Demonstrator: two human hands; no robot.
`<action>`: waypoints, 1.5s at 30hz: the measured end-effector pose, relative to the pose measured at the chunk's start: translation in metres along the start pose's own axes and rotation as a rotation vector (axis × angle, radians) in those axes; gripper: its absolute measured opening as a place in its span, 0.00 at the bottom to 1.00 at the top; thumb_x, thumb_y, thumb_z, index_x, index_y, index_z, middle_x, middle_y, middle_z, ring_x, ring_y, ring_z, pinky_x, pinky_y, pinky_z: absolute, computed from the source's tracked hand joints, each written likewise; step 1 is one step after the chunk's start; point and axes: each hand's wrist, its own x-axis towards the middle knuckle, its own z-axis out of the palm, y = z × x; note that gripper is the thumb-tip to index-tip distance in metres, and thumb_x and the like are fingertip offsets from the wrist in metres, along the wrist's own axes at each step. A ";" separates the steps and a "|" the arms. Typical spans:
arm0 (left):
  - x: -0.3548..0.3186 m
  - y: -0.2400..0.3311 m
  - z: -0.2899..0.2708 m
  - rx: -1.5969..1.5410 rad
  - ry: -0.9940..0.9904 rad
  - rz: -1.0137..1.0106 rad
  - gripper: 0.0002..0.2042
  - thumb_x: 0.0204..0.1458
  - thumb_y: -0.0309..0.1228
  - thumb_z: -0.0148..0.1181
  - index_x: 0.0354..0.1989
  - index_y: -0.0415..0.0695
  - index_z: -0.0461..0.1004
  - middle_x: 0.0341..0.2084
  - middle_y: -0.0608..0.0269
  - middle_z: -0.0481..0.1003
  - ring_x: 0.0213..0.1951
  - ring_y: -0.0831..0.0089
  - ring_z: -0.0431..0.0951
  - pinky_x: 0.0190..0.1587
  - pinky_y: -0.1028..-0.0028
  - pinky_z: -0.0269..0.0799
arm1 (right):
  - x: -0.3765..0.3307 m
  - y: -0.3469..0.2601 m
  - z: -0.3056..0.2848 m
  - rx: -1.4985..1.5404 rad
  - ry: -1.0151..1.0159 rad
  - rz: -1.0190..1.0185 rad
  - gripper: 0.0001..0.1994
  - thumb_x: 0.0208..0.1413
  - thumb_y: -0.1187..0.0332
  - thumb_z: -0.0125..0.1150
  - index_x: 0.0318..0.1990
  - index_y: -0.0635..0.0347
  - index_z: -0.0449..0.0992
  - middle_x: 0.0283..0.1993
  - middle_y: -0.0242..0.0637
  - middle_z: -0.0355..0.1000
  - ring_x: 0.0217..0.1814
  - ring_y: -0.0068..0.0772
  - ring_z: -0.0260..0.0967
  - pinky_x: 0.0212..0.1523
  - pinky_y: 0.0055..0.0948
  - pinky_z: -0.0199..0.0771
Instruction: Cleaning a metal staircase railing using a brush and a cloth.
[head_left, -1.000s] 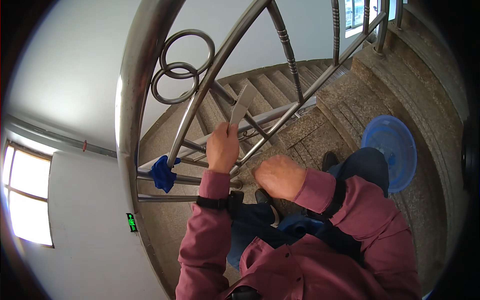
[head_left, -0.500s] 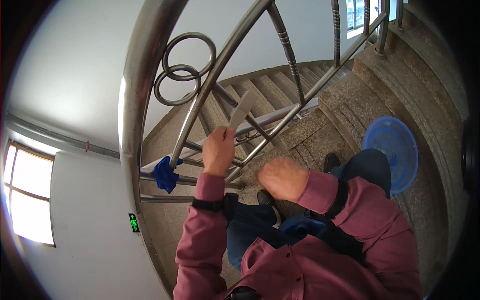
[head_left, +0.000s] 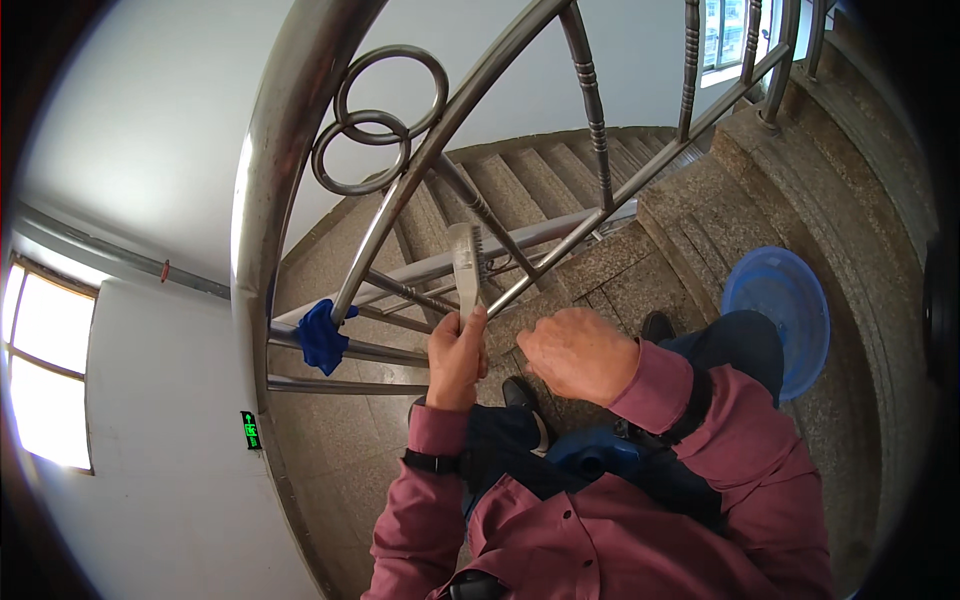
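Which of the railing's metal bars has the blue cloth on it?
The blue cloth hangs on the upper horizontal rail, left of the left hand holding the brush; the other bars are bare.

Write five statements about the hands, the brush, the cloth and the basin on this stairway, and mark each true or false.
1. The left hand holds a brush up against the metal railing. True.
2. The right hand grips the brush too. False: it is curled beside the left hand, apart from the brush, and nothing shows in it.
3. A blue cloth hangs on a lower rail of the railing. True.
4. The blue basin sits on the person's lap. False: it rests on the stone floor to the person's right.
5. The blue cloth is in the left hand. False: it hangs on the rail, left of that hand.
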 end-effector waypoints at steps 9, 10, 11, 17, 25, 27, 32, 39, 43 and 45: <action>0.032 0.018 0.035 -0.766 -0.328 -0.227 0.16 0.69 0.46 0.53 0.34 0.48 0.69 0.19 0.69 0.66 0.22 0.74 0.71 0.24 0.71 0.67 | 0.010 0.011 -0.024 0.042 0.030 0.033 0.08 0.58 0.64 0.64 0.33 0.59 0.76 0.29 0.45 0.76 0.34 0.51 0.78 0.34 0.47 0.77; 0.031 0.016 0.043 -0.766 -0.331 -0.233 0.16 0.69 0.46 0.53 0.34 0.48 0.69 0.19 0.69 0.66 0.22 0.74 0.71 0.24 0.71 0.67 | 0.011 0.012 -0.026 0.042 0.088 0.037 0.08 0.59 0.65 0.63 0.33 0.58 0.76 0.28 0.43 0.76 0.33 0.50 0.78 0.33 0.46 0.77; 0.027 0.017 0.056 -0.820 -0.275 -0.249 0.16 0.69 0.46 0.52 0.35 0.48 0.70 0.21 0.68 0.68 0.24 0.73 0.72 0.28 0.70 0.70 | 0.010 0.012 -0.030 0.042 0.148 0.039 0.07 0.59 0.66 0.62 0.32 0.58 0.76 0.28 0.42 0.76 0.32 0.49 0.78 0.32 0.46 0.77; 0.020 0.020 0.078 -0.936 -0.307 -0.280 0.18 0.71 0.46 0.48 0.36 0.45 0.72 0.26 0.65 0.74 0.30 0.71 0.75 0.35 0.68 0.74 | 0.007 0.008 -0.043 0.070 0.438 0.007 0.07 0.59 0.66 0.62 0.30 0.57 0.75 0.25 0.38 0.74 0.28 0.42 0.76 0.29 0.41 0.76; 0.065 0.044 0.058 -0.880 -0.278 -0.213 0.19 0.70 0.49 0.50 0.35 0.46 0.67 0.20 0.66 0.64 0.24 0.71 0.65 0.28 0.71 0.66 | 0.008 0.003 -0.043 0.086 0.529 -0.008 0.07 0.59 0.67 0.63 0.30 0.57 0.75 0.23 0.36 0.73 0.26 0.41 0.75 0.27 0.40 0.75; 0.067 0.042 0.048 -0.846 -0.254 -0.214 0.18 0.69 0.49 0.50 0.35 0.46 0.67 0.20 0.67 0.63 0.24 0.72 0.63 0.26 0.71 0.65 | 0.006 0.002 -0.043 0.082 0.513 -0.009 0.07 0.59 0.67 0.63 0.30 0.57 0.75 0.23 0.36 0.73 0.26 0.41 0.75 0.27 0.40 0.75; 0.051 0.004 0.054 -0.781 -0.297 -0.195 0.20 0.69 0.49 0.51 0.34 0.45 0.71 0.22 0.66 0.69 0.27 0.70 0.70 0.31 0.70 0.70 | 0.006 0.005 -0.038 0.089 0.426 -0.015 0.06 0.58 0.68 0.61 0.30 0.56 0.74 0.25 0.36 0.73 0.27 0.42 0.75 0.29 0.40 0.75; 0.053 0.002 0.052 -0.873 -0.344 -0.264 0.22 0.68 0.52 0.51 0.34 0.44 0.73 0.20 0.67 0.68 0.25 0.72 0.70 0.30 0.71 0.69 | 0.007 0.001 -0.027 0.110 0.382 -0.022 0.05 0.58 0.68 0.61 0.30 0.55 0.74 0.25 0.37 0.72 0.29 0.43 0.76 0.31 0.41 0.76; 0.078 0.022 0.043 -0.858 -0.348 -0.232 0.22 0.68 0.52 0.52 0.34 0.44 0.71 0.17 0.69 0.61 0.20 0.75 0.59 0.24 0.75 0.59 | 0.006 0.001 -0.033 0.120 0.379 -0.005 0.06 0.58 0.68 0.61 0.31 0.56 0.74 0.25 0.38 0.73 0.30 0.44 0.76 0.32 0.42 0.76; 0.087 0.013 0.036 -0.866 -0.384 -0.224 0.21 0.68 0.51 0.51 0.35 0.44 0.71 0.18 0.66 0.66 0.21 0.73 0.65 0.25 0.74 0.63 | 0.010 0.001 -0.032 0.126 0.380 -0.007 0.06 0.59 0.68 0.60 0.31 0.57 0.74 0.25 0.38 0.73 0.29 0.44 0.76 0.31 0.42 0.76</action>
